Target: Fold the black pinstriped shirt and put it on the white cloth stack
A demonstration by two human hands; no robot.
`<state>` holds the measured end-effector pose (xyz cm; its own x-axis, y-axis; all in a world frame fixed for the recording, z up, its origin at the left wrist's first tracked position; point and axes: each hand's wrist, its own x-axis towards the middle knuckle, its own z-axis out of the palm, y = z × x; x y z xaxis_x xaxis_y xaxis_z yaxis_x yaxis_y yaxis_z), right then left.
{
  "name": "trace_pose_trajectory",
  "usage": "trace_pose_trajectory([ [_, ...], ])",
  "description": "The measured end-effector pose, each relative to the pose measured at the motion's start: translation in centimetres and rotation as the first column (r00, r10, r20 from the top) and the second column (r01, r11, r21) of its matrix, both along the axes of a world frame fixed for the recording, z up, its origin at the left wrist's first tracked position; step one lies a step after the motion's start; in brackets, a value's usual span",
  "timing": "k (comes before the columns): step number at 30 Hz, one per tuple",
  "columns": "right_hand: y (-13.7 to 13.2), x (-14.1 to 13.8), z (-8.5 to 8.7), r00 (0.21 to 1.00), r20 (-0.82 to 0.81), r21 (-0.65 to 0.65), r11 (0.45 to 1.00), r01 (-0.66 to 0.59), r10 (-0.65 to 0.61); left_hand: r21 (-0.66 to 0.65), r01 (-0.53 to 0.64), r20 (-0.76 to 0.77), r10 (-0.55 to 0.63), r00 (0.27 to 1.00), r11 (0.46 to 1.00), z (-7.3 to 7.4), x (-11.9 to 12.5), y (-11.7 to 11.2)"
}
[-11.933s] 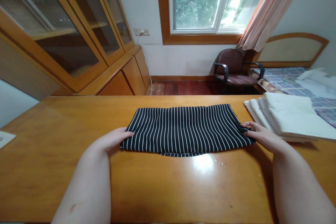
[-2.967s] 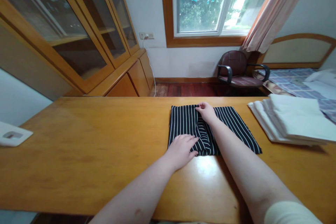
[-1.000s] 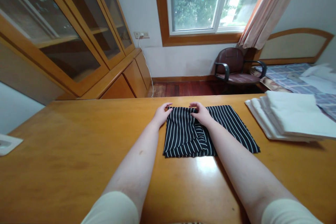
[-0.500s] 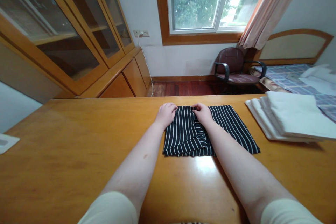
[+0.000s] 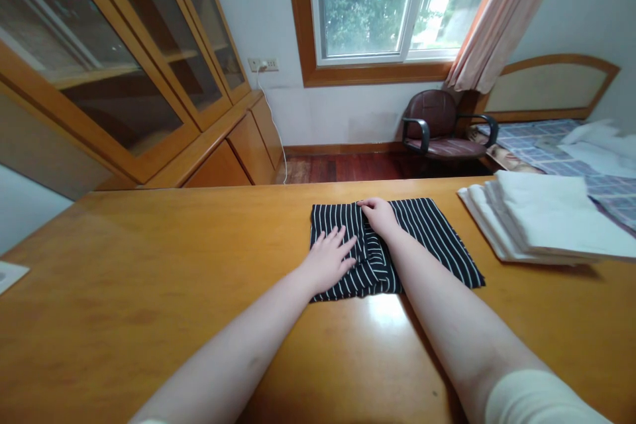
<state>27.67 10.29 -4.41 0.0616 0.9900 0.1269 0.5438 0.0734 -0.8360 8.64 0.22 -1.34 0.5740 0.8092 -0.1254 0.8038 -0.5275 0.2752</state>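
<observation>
A black cloth with white stripes (image 5: 431,232) lies partly folded on the wooden table. Its left part is doubled over, with a bunched edge near the middle. My left hand (image 5: 328,262) rests on the folded left part, fingers spread and flat. At the far edge of the fold, my right hand (image 5: 378,215) has its fingers and thumb pinched on the cloth. The right forearm crosses over the cloth and hides part of it.
A stack of white folded sheets (image 5: 541,218) sits on the table (image 5: 149,278) to the right. Past the far edge stand an office chair (image 5: 434,122), a bed and a glass-door cabinet (image 5: 199,126). A white object (image 5: 10,275) shows at the left edge.
My left hand has left the far left corner of the cloth and moved nearer, now spread flat on the folded part. My right hand stays at the far edge.
</observation>
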Motion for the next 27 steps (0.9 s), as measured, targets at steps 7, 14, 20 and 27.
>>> trace_pose_trajectory([
  [7, -0.3, -0.1, 0.3, 0.995, 0.017, 0.007, 0.995, -0.102, 0.102, -0.015, 0.019, 0.073, -0.018, 0.997, 1.0, 0.7, 1.8, -6.2],
  [14, -0.5, 0.0, 0.6, 0.988, 0.091, -0.043, 0.992, -0.119, 0.123, 0.039, -0.023, 0.219, 0.014, 0.976, 0.999, 0.9, 1.2, -5.5],
  [20, -0.1, 0.3, 0.5, 0.996, 0.079, -0.048, 0.998, -0.039, 0.042, 0.131, 0.038, 0.223, -0.066, 0.973, 0.991, 1.3, 1.6, -6.1],
  [27, -0.1, 0.2, 0.0, 0.998, 0.046, -0.036, 0.998, -0.045, 0.047, 0.098, 0.23, 0.024, -0.233, 0.972, 0.968, 0.3, 1.7, -6.7],
])
